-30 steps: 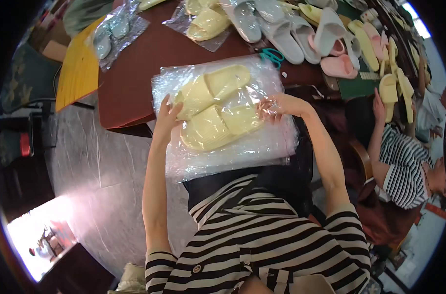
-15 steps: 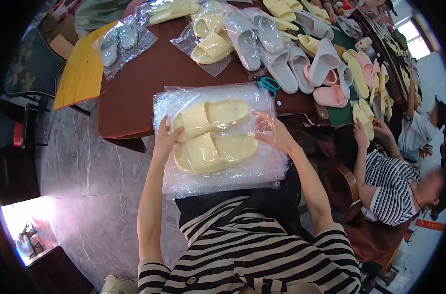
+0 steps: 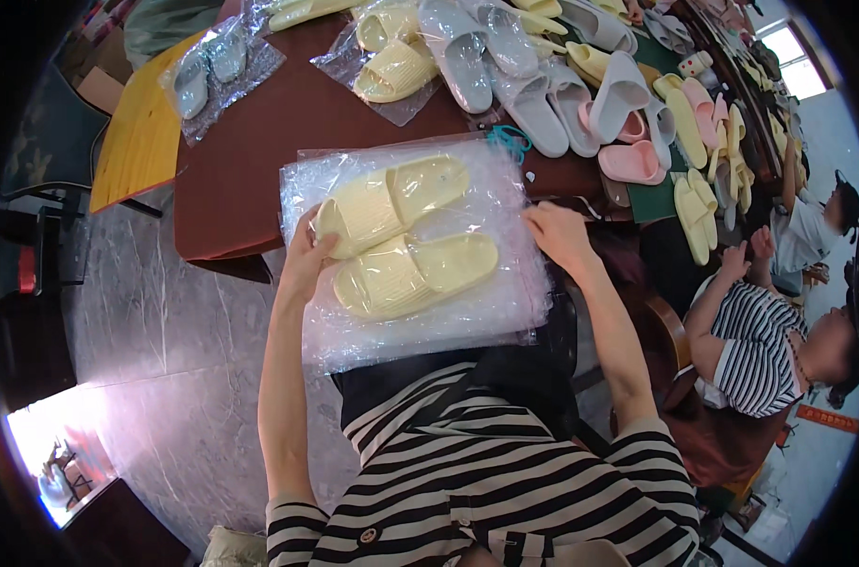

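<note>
Two pale yellow slippers, an upper one (image 3: pixel 377 210) and a lower one (image 3: pixel 391 283), lie side by side in clear plastic on a thick stack of clear plastic bags (image 3: pixel 340 350) at my lap. My left hand (image 3: pixel 305 253) is closed at the toe end of the upper slipper, its thumb on top. At the stack's right edge my right hand (image 3: pixel 563 236) has its fingers curled together. Whatever those fingers pinch is too small to make out.
Beyond the stack stands a brown-covered table (image 3: pixel 250 170) with bagged grey slippers (image 3: pixel 191 85), bagged yellow slippers (image 3: pixel 396 71), loose grey slippers (image 3: pixel 533 109), pink slippers (image 3: pixel 632 163) and teal scissors (image 3: pixel 510 142). To the right sits a person in a striped shirt (image 3: pixel 741 340).
My right hand has left the heel end of the slippers and moved right to the stack's edge, its fingers closing. The upper slipper has tilted. The neighbouring person's hands have let go of yellow slippers.
</note>
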{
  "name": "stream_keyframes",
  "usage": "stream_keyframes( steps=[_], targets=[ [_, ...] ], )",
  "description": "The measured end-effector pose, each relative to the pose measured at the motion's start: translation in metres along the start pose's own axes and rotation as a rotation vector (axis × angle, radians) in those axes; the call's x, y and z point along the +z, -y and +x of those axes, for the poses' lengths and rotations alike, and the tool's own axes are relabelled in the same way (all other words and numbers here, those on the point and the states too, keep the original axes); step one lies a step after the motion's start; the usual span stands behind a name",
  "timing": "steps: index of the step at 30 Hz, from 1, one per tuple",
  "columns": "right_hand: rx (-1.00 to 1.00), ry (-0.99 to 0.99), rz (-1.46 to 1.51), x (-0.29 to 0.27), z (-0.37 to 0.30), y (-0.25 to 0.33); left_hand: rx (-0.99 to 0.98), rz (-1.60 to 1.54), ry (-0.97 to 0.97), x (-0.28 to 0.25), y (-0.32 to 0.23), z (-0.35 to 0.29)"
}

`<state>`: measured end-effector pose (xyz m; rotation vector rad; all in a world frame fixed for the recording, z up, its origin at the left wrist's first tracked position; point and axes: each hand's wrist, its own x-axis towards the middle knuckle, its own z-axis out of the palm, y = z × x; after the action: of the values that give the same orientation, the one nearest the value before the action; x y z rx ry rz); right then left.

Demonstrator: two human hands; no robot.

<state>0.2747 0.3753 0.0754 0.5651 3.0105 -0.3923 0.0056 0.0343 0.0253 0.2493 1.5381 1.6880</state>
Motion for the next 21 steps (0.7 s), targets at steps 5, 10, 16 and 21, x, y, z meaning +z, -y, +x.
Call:
stream_keyframes(
  steps=[5,10,16,21],
  targets=[
    [-0.394,0.009,0.539,0.011,0.038,0.015,-0.032,-0.088,0.097,0.001,-0.007,-0.003],
    [0.022,0.195,1.434,0.031,0.062,0.021,-0.129,-0.012,0.073,-0.001,-0.014,-0.005],
    [0.208,0.319,1.367,0.026,0.059,0.045,-0.042,-0.066,0.037,0.006,-0.011,-0.007],
    [-0.109,0.331,1.115,0.027,0.036,0.058,-0.060,-0.191,-0.069,0.004,0.004,-0.008]
  ],
)
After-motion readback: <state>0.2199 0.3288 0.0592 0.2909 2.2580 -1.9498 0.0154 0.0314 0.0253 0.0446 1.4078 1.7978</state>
